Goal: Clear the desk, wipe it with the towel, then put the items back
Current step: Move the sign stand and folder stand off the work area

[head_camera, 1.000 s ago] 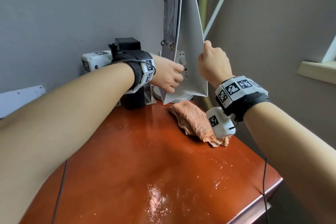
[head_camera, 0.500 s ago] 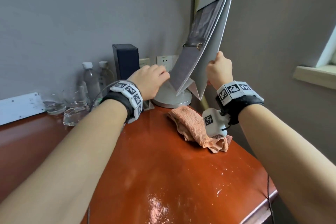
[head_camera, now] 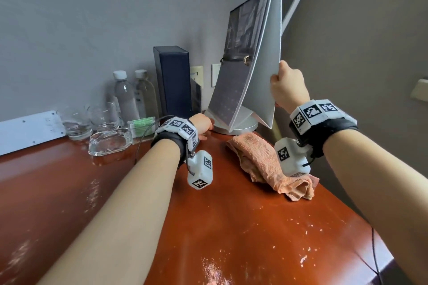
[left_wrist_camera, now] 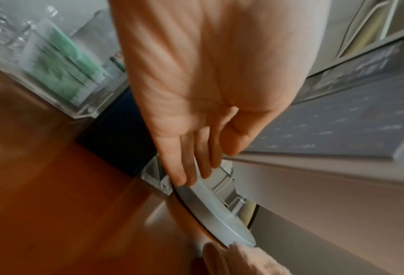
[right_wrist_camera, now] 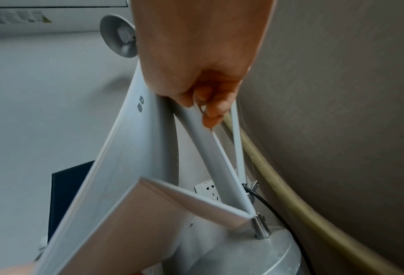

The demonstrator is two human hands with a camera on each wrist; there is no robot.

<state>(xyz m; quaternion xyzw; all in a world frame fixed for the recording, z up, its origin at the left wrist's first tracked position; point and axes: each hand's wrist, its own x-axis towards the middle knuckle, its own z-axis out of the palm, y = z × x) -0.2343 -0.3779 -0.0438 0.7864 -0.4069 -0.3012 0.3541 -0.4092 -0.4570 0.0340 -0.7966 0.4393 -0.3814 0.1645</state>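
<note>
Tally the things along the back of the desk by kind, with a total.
Bottles: 2
Glasses: 2
Ashtray: 1
Green-packet holder: 1
Dark box: 1
Lamp base: 1
Towel: 1
Total: 9

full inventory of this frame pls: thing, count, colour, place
desk: 1, red-brown wood, speckled with white crumbs, in the corner
towel: 1, peach, crumpled on desk near the right edge
folder stand: 1, grey ring-bound, lifted over the lamp base
lamp base: 1, round, silver, back of desk
box: 1, dark blue, upright by wall
water bottles: 2, clear, white caps, by wall
glasses: 2, clear, left of bottles
glass tray: 1, clear, in front of glasses
packet holder: 1, clear, green contents
wall sockets: 2, cream, behind folder
left hand: fingers straight, touching lamp base
right hand: grips folder edge
</note>
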